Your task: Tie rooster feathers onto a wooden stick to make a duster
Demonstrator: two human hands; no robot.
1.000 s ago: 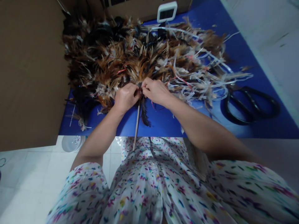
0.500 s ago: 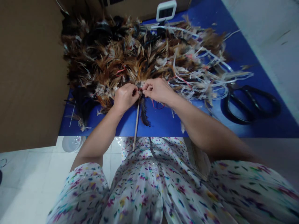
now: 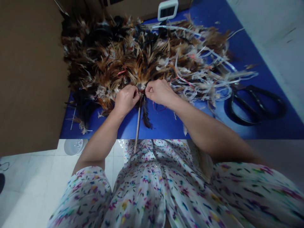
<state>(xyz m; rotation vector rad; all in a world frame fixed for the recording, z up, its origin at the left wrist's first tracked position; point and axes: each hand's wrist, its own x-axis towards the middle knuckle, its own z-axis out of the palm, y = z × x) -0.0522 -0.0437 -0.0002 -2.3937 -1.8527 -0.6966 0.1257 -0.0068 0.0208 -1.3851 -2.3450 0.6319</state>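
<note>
A thin wooden stick [image 3: 137, 126] runs from the blue table's front edge up to a bunch of brown feathers [image 3: 140, 71]. My left hand [image 3: 127, 98] is closed in a pinch at the base of this bunch, close to the stick's upper end. Just to the right, my right hand [image 3: 158, 91] is also pinched closed, around a red string. The string [image 3: 159, 109] loops below my right hand. One dark feather [image 3: 146, 117] hangs down beside the stick. My fingertips hide much of the spot where feathers, string and stick meet.
Loose feathers [image 3: 106, 60] and white plastic strips [image 3: 213, 84] cover the back of the blue table [image 3: 163, 125]. Black-handled scissors [image 3: 255, 104] lie at the right. A cardboard sheet [image 3: 28, 76] stands left, and a white-framed device [image 3: 167, 10] sits behind.
My hands have drawn slightly apart, with the gap between their fingertips a little wider. The stick and feathers stay nearly in place.
</note>
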